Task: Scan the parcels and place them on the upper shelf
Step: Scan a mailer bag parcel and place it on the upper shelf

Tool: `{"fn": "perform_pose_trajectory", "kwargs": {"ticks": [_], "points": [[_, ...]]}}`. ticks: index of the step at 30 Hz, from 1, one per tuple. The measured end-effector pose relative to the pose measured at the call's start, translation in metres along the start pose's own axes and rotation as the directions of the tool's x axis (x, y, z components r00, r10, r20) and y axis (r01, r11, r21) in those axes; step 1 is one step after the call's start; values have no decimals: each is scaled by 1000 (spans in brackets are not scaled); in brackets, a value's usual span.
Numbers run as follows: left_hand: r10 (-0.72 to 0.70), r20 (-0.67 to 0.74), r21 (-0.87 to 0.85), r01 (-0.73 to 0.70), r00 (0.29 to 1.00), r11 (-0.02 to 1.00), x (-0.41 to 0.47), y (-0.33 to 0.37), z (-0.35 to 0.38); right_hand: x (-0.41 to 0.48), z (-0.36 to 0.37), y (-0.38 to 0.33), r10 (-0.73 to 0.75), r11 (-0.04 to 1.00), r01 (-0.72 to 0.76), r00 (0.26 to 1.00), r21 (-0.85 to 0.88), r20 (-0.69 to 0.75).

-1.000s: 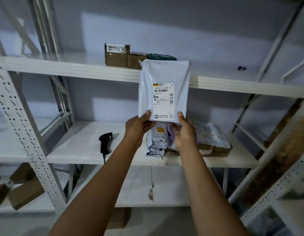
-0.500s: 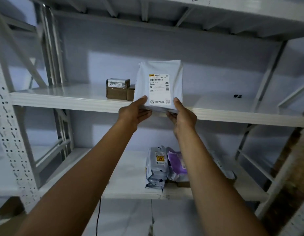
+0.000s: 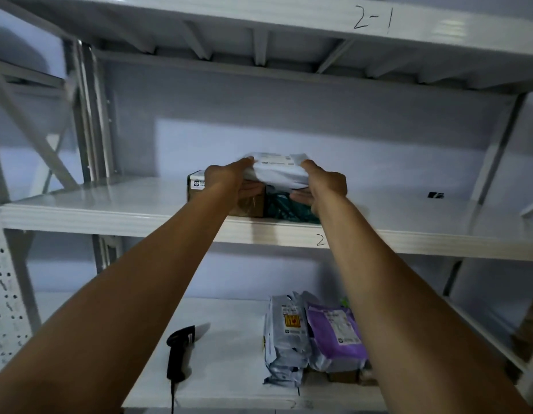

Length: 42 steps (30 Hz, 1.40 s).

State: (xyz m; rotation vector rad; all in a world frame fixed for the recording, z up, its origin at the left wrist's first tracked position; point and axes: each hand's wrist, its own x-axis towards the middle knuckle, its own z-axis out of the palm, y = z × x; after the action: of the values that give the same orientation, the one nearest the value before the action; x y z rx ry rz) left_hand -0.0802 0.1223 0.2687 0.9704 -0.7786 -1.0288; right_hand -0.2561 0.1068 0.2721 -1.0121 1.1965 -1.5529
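Parcel (image 3: pixel 281 174) (soft, crinkled white plastic)

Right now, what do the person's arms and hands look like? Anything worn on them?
Both arms are bare along their whole visible length: no sleeves show on the left forearm or the right forearm. The left hand and right hand wear no gloves, and no watch, bracelet or ring is visible.

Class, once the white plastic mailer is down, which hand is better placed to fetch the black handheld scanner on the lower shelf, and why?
Left hand, probably: it and the right hand both hold the white plastic mailer, but the black handheld scanner lies nearer the left forearm.
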Motion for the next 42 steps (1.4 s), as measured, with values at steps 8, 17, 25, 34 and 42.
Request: {"fn": "perform_pose_trajectory", "kwargs": {"ticks": [8,17,25,34,42], "points": [[48,-33,100,-45,998,994,22,-20,-7,22,5,23,-35,989,33,999,-148,-16],[246,-59,339,-212,967,916,36,-39,-14,30,4,37,-36,984,39,999,-173,21],[674,-7,853,-348,738,390,36,-31,-28,41,5,36,-44,978,49,999,-203,32],[580,461,838,-545,672,-35,74,-46,-20,45,5,37,-41,966,55,997,-252,60],[662,437,853,-514,608,-91,77,-55,-18,44,5,41,-102,942,109,994,-318,39]]}}
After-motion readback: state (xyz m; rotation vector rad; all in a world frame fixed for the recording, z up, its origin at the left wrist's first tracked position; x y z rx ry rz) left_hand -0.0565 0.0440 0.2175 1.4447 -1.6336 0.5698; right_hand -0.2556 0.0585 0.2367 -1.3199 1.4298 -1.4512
